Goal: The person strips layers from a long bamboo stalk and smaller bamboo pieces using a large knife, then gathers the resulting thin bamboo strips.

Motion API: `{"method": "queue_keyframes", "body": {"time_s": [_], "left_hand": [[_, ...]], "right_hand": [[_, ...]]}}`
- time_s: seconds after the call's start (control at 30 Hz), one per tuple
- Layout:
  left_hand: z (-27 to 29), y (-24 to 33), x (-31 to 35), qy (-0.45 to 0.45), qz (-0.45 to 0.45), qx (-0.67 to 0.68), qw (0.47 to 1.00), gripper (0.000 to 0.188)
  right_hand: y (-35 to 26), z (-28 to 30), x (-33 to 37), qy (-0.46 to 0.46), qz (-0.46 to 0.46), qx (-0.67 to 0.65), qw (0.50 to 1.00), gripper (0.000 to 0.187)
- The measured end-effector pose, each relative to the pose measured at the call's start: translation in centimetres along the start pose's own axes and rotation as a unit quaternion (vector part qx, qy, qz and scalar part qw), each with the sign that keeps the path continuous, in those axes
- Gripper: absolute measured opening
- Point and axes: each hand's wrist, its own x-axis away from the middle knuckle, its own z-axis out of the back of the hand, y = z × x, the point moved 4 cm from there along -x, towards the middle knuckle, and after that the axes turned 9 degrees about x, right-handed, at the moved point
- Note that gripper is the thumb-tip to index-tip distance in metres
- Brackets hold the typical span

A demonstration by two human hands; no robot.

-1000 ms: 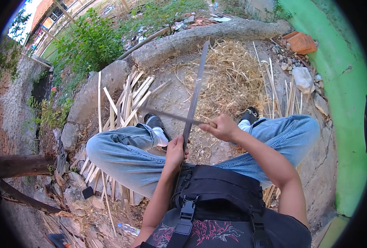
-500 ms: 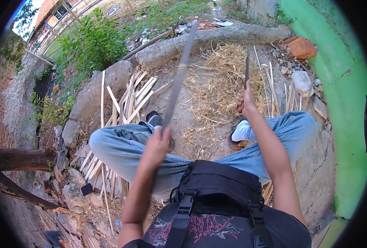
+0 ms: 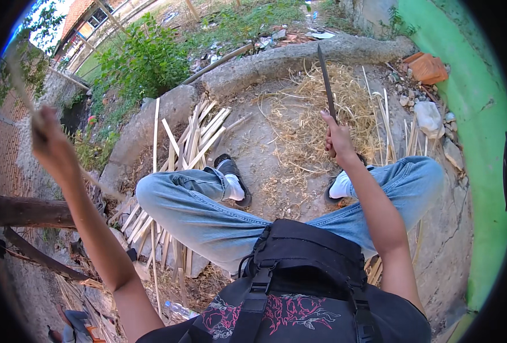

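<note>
Knife (image 3: pixel 326 83): long and dark, its blade seen across the shavings heap (image 3: pixel 350 94), tip pointing away from the person.
Right hand (image 3: pixel 340 140): fingers wrapped round the near end of the knife, thumb toward the blade, above the near side of the heap.
Left hand (image 3: pixel 53 143): held out well to the left of the heap, fingers curled round a pale strip; blur hides the exact grip.
Pale strip (image 3: pixel 21 86): slanting past the left hand at both ends, smeared by motion, far left of the heap.
Legs in jeans (image 3: pixel 207 220): bent outward, on the near side of the heap.
Black bag (image 3: pixel 316 243): against the person's front, nearer than the heap.
Cut strips (image 3: pixel 205 134): a loose pile left of the heap, apart from it.
Standing strips (image 3: pixel 387 126): a few thin ones just right of the heap.
Concrete curb (image 3: pixel 236 74): curving behind the heap.
Leafy bush (image 3: pixel 145 60): beyond the curb, left of the heap.
Green wall (image 3: pixel 465 86): right of the heap, past some rubble.
</note>
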Motion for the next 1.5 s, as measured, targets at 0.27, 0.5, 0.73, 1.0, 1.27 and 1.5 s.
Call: {"method": "queue_keyframes", "body": {"time_s": [0.27,0.5,0.73,1.0,1.27,1.5], "left_hand": [[3.0,0.1,1.2,0.021,0.160,0.209,0.965,0.041],[-1.1,-0.9,15.0,-0.023,0.385,0.452,0.805,0.048],[-2.6,4.7,23.0,-0.089,0.473,0.557,0.677,0.045],[-4.7,8.0,26.8,-0.172,0.475,0.632,0.587,0.039],[-6.2,6.5,30.4,-0.253,0.496,0.648,0.520,0.035],[-6.3,6.1,32.3,-0.262,0.525,0.649,0.484,0.040]], "right_hand": [[-1.4,-1.1,0.8,-0.028,0.070,-0.030,0.997,0.042],[-4.9,0.6,5.2,-0.059,0.151,-0.103,0.981,0.038],[-7.5,4.7,11.9,0.152,0.276,-0.121,0.941,0.021],[-6.3,7.8,17.6,0.263,0.296,-0.083,0.914,0.039],[-3.7,6.6,16.7,0.230,0.331,0.030,0.915,0.028],[-3.3,5.9,16.4,0.244,0.324,0.074,0.911,0.034]]}}
